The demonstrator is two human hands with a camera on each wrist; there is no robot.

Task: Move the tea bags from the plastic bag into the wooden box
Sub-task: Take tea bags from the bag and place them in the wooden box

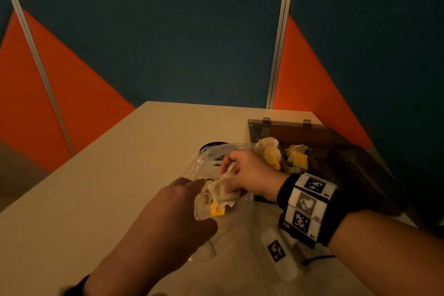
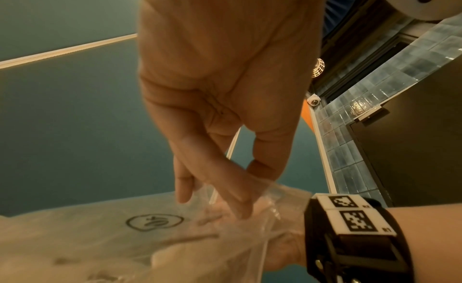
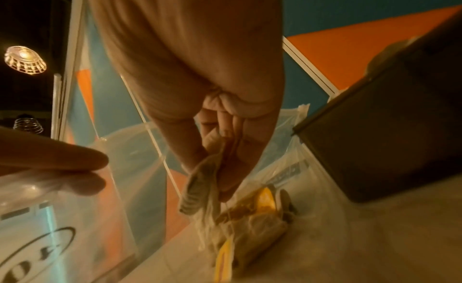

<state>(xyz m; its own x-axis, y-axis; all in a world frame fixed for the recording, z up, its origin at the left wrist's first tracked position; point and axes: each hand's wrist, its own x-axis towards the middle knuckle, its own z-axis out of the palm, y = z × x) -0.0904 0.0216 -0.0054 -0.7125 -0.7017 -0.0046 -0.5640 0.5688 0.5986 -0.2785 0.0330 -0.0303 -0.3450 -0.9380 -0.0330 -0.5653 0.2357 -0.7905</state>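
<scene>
Paper tea bags [image 1: 222, 191] with yellow tags sit bunched at the mouth of the clear plastic bag [image 1: 209, 163], which lies on the beige bench [image 1: 115, 175] toward its right side. Our right hand [image 1: 245, 170] has its thumb and fingers curled round a clump of them — in the right wrist view the pinched tea bags [image 3: 200, 188] hang from the fingertips with strings and a yellow tag trailing below. Our left hand [image 1: 168, 214] holds the plastic bag's edge; in the left wrist view its fingers [image 2: 235, 196] press against the thin film of the plastic bag [image 2: 250, 228] with the thumb behind it, pinching it.

Just to the right of the bag stands the dark wooden box [image 1: 336, 151], touching or nearly touching it, its lid open toward the bench's far right corner. More tea bags [image 1: 296, 157] already lie in its near compartments.

A black wristband [image 1: 305, 209] with square printed markers wraps our right wrist — a white marker block [image 1: 280, 255] lies on the bench under the forearm. Blue and orange wall panels [image 1: 168, 31] rise behind the bench's far edge.
</scene>
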